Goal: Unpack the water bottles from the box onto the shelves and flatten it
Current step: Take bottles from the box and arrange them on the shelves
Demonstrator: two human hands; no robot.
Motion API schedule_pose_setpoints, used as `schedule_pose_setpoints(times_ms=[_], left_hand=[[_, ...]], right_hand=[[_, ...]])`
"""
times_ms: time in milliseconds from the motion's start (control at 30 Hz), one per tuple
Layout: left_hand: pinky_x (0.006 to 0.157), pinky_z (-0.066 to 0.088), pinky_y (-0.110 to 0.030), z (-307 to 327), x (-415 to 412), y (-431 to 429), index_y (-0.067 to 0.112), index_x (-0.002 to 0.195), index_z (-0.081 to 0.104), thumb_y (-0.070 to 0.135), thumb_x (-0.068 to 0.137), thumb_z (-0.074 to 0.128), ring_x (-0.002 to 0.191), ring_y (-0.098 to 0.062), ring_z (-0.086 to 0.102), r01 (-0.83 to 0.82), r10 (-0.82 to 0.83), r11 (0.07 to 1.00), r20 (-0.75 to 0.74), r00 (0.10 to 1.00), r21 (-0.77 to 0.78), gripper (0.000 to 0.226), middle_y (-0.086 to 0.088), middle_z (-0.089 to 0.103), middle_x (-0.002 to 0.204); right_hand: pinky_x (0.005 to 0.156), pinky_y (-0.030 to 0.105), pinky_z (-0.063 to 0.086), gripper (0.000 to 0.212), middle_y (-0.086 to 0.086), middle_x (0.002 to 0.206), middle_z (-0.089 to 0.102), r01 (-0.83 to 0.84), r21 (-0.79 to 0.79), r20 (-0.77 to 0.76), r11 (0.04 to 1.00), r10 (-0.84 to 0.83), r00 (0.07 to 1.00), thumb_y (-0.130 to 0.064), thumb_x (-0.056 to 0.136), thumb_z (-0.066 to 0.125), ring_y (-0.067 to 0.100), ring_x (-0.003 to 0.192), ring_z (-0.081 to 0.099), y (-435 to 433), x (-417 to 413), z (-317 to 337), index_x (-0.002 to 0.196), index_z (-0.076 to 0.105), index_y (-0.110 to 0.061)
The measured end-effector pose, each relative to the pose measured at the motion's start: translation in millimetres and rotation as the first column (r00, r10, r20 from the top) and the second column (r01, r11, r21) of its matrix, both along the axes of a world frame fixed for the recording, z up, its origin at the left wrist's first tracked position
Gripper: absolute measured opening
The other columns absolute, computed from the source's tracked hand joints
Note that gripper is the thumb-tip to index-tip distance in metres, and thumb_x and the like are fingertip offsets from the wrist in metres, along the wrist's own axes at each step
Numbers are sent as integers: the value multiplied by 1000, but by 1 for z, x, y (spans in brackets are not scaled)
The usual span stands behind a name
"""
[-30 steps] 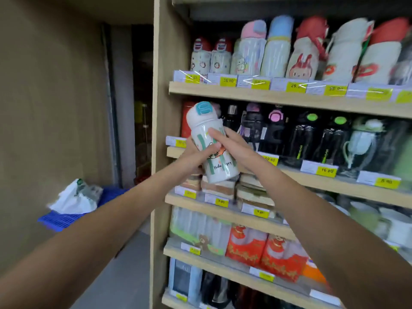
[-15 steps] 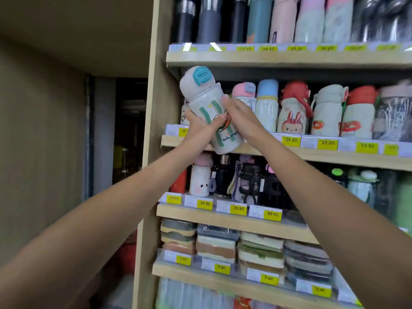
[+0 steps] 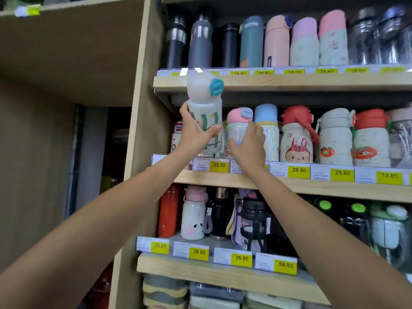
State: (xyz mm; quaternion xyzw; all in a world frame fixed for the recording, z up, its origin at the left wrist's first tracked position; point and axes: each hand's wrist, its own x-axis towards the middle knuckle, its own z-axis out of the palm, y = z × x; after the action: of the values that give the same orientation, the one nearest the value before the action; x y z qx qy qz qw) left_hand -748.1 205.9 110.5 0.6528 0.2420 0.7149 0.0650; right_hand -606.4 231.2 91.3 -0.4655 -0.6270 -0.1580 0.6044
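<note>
The fingers and thumb of the left hand [image 3: 195,134] wrap around a white bottle [image 3: 206,101] with a teal button. It is held upright at the left end of the middle shelf [image 3: 312,186]. The right hand [image 3: 248,148] curls round the pink-capped bottle [image 3: 238,121] standing just beside it on that shelf.

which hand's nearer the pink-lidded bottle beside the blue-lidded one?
Right. The right hand wraps the pink-lidded bottle, thumb on its left, fingers on its right. The left hand is one spot to the left, gripping the teal-buttoned white bottle.
</note>
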Motion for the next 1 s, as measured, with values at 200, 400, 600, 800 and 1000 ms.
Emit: schedule_pose_setpoints(times_ms=[200,400,600,800,1000], left_hand=[[70,42,1,0,-3,36,13,136,18,13,73,77,94,2,54,-110,110,994,1,994,-25,87,-5,50,123],[86,51,-27,-9,-9,69,20,136,19,32,71,78,103,-13,59,-122,105,980,-111,988,-156,88,7,56,112],[95,46,-46,-7,-6,77,26,130,27,60,59,64,108,-23,58,-278,204,917,-263,943,-286,87,4,57,118],[100,44,-43,-3,-15,81,21,138,22,59,62,69,112,-21,55,-228,88,898,-354,931,-377,97,3,54,123],[96,44,-39,-4,-18,67,11,145,17,61,72,66,117,-24,52,-393,191,841,-476,858,-371,101,-4,52,133]], right_hand=[[89,41,42,81,15,141,33,130,9,12,991,-130,991,-36,84,65,33,124,35,22,-2,-8,145,23,-4],[89,41,46,95,15,141,33,276,26,25,961,-277,961,-45,78,70,32,124,36,32,-9,-9,146,18,-4],[82,40,46,96,14,142,32,333,23,42,942,-334,942,-46,79,68,32,123,35,35,-10,-11,147,15,-5],[77,42,46,91,14,140,33,338,7,44,941,-338,940,-45,80,66,32,122,36,34,-10,-12,147,18,-7],[82,42,45,87,14,142,31,285,-41,77,958,-282,956,-41,83,65,32,124,34,26,-9,-13,148,17,-8]])
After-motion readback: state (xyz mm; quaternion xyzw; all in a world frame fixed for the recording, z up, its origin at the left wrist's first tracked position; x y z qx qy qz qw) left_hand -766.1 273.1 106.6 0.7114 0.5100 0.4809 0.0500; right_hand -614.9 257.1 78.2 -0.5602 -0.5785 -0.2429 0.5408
